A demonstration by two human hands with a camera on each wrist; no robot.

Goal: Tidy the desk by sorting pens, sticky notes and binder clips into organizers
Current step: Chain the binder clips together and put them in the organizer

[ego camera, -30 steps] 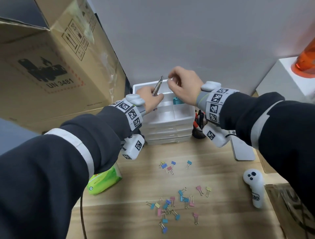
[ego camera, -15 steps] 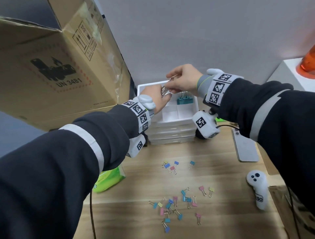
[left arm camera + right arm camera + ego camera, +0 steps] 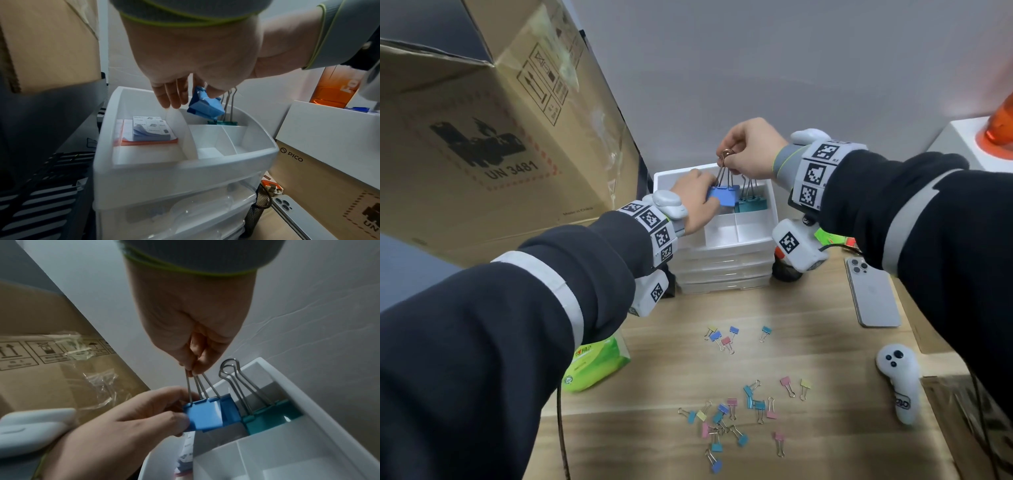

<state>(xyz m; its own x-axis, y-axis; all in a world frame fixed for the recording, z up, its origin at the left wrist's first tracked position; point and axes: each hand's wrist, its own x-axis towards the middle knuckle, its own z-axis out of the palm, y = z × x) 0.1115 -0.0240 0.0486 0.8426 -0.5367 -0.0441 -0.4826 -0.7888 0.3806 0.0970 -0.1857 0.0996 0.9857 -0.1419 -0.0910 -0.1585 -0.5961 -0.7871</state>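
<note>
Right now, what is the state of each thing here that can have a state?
Blue binder clips: held above the tray, not yet placed.
Right hand: pinches their wire handles.
Left hand: grips their blue bodies.
Teal binder clips: standing in the back compartment.
Organizer tray: open; front compartments empty.
Sticky notes: lying in the left compartment.
Small binder clips: scattered on the desk.

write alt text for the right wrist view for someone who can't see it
The right hand pinches the wire handles of a large blue binder clip, while the left hand grips its body, above a white desk organizer. A teal binder clip stands in the organizer's back compartment, and a cardboard box fills the left side.
</note>
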